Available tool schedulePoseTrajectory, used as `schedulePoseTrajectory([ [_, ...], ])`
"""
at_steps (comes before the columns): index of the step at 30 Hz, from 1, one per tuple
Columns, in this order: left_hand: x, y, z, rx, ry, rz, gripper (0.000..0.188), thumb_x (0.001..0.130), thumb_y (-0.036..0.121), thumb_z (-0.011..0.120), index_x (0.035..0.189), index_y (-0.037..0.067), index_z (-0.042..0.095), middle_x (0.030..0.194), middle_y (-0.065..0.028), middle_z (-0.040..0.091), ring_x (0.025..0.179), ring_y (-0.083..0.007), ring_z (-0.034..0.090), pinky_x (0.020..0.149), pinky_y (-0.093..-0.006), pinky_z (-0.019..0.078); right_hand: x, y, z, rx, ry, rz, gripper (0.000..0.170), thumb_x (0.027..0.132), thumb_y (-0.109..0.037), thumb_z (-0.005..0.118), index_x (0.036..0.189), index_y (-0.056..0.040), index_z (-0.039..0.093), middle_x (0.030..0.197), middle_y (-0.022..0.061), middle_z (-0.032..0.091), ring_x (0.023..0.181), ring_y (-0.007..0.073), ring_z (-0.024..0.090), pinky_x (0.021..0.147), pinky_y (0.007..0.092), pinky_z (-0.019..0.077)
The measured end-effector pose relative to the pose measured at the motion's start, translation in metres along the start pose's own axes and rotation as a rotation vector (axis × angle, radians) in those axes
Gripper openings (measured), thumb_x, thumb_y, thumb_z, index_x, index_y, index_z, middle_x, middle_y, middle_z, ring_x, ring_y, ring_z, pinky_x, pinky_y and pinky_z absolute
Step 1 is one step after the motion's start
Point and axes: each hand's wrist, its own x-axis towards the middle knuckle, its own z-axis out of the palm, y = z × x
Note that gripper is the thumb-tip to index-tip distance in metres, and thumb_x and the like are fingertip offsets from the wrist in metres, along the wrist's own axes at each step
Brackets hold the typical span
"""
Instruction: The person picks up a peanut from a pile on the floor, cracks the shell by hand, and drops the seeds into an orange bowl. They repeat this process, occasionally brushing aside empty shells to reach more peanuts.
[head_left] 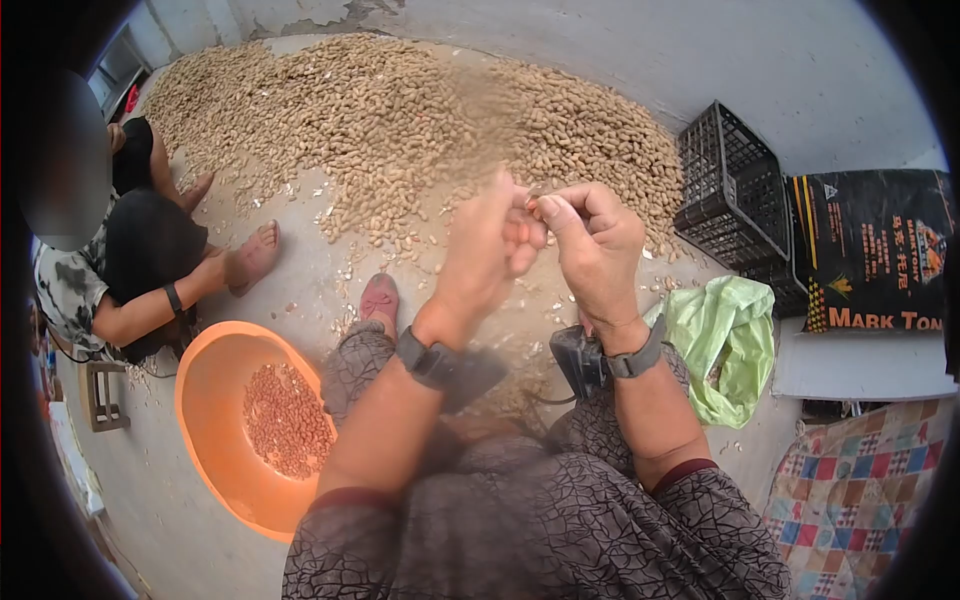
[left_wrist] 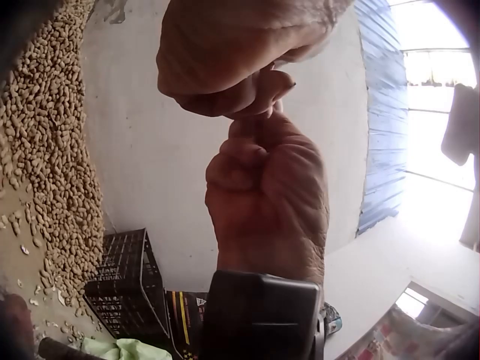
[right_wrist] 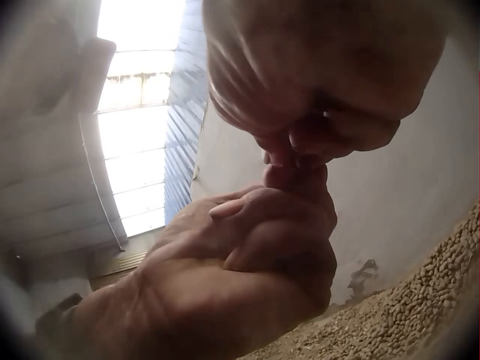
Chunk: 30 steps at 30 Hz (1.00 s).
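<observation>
My two hands meet in front of the peanut heap (head_left: pixel 400 120), fingertips against fingertips. Between them sits a small peanut (head_left: pixel 533 200), showing a brownish bit of shell and some red. The right hand (head_left: pixel 600 245) pinches it between thumb and forefinger. From the other side the left hand (head_left: pixel 475 260), fingers curled in, holds it at its fingertips. In the left wrist view the left hand (left_wrist: pixel 240 56) hangs over the right hand (left_wrist: pixel 266 180), and the fingers hide the peanut. The right wrist view likewise shows only the touching fingers, with the left hand (right_wrist: pixel 240 277) lower.
An orange basin (head_left: pixel 225 400) with red shelled peanuts (head_left: pixel 285 420) stands at left, near a seated person (head_left: pixel 150 240). To the right are a black crate (head_left: pixel 730 190), a black printed sack (head_left: pixel 870 250) and a pale green bag (head_left: pixel 720 340).
</observation>
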Motion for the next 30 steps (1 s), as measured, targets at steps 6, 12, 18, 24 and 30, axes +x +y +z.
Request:
schedulePoseTrajectory([
  [6, 0.002, -0.004, 0.002, 0.176, -0.039, 0.103, 0.023, 0.092, 0.025, 0.053, 0.086, 0.002, 0.057, 0.064, -0.0008, 0.053, 0.047, -0.0042, 0.039, 0.041, -0.0181, 0.0280, 0.003, 0.005, -0.006, -0.066, 0.092, 0.128, 0.010, 0.081, -0.006, 0.062, 0.077, 0.0027, 0.061, 0.068, 0.0062, 0.062, 0.062, 0.0106, 0.055, 0.056, 0.0249, 0.0438],
  [12, 0.004, -0.008, 0.001, 0.113, -0.020, 0.086, 0.017, 0.092, 0.015, 0.049, 0.088, 0.001, 0.057, 0.066, 0.0004, 0.053, 0.048, -0.0032, 0.039, 0.042, -0.0181, 0.0293, 0.003, 0.003, -0.009, 0.056, 0.079, 0.217, 0.011, 0.082, -0.007, 0.062, 0.076, 0.0023, 0.060, 0.068, 0.0048, 0.061, 0.062, 0.0082, 0.054, 0.055, 0.0238, 0.0435],
  [18, 0.001, -0.010, 0.006, 0.498, -0.004, 0.218, 0.019, 0.094, 0.015, 0.045, 0.086, 0.002, 0.056, 0.066, 0.0000, 0.053, 0.049, -0.0038, 0.041, 0.043, -0.0164, 0.0325, 0.003, 0.001, -0.009, 0.004, 0.092, 0.187, 0.009, 0.082, -0.005, 0.060, 0.085, 0.0033, 0.059, 0.069, 0.0053, 0.062, 0.062, 0.0081, 0.056, 0.055, 0.0237, 0.0450],
  [24, 0.005, -0.013, -0.003, 0.465, -0.008, 0.126, 0.023, 0.091, 0.014, 0.044, 0.079, 0.001, 0.058, 0.062, 0.0014, 0.052, 0.051, -0.0034, 0.044, 0.044, -0.0189, 0.0342, 0.002, -0.002, -0.011, -0.116, 0.010, 0.057, 0.015, 0.080, -0.002, 0.058, 0.092, 0.0061, 0.058, 0.066, 0.0083, 0.064, 0.057, 0.0105, 0.059, 0.053, 0.0240, 0.0460],
  [30, 0.005, -0.008, -0.002, 0.479, -0.128, 0.021, 0.022, 0.093, 0.015, 0.044, 0.089, 0.000, 0.060, 0.064, 0.0000, 0.052, 0.047, -0.0030, 0.039, 0.041, -0.0166, 0.0296, 0.006, -0.005, -0.016, -0.097, -0.077, 0.146, 0.014, 0.080, -0.003, 0.055, 0.088, 0.0072, 0.060, 0.065, 0.0101, 0.063, 0.057, 0.0128, 0.061, 0.053, 0.0255, 0.0470],
])
